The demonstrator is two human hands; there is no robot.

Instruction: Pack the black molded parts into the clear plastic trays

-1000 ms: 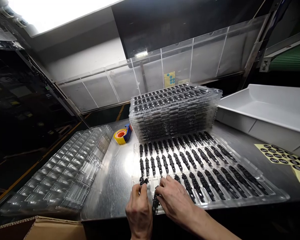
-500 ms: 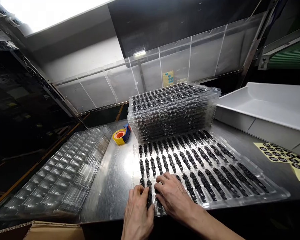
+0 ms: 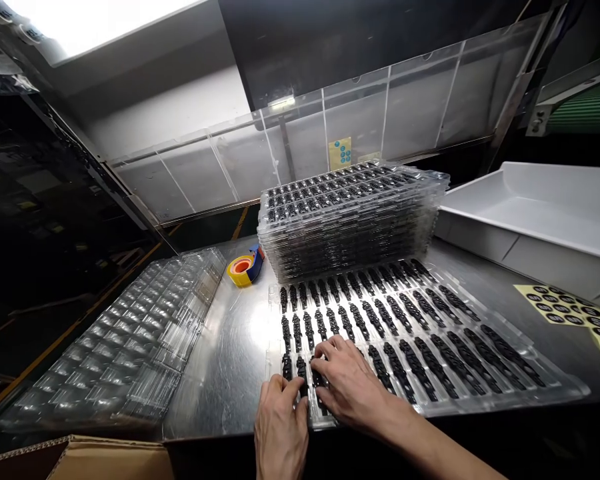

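Observation:
A clear plastic tray (image 3: 555,393) lies on the metal table, filled with rows of black slotted parts (image 3: 430,368). At the tray's front left corner, my left hand (image 3: 281,423) has thumb and forefinger closed around one of the black parts (image 3: 301,370). Just to its right, my right hand (image 3: 347,380) rests over the front row, its curled fingers on another black part that they mostly cover. Behind the tray stands a tall stack of clear trays (image 3: 350,227), with black parts in the top one.
Clear trays (image 3: 120,340) are stacked at the left. A yellow and blue tape dispenser (image 3: 243,269) sits beside the tall stack. At the right are a white bin (image 3: 530,233) and yellow sticker sheets (image 3: 560,307). A cardboard box (image 3: 115,460) is at the bottom left.
The whole view has shifted slightly. Both hands remain at the front left of the tray, with only small finger movements.

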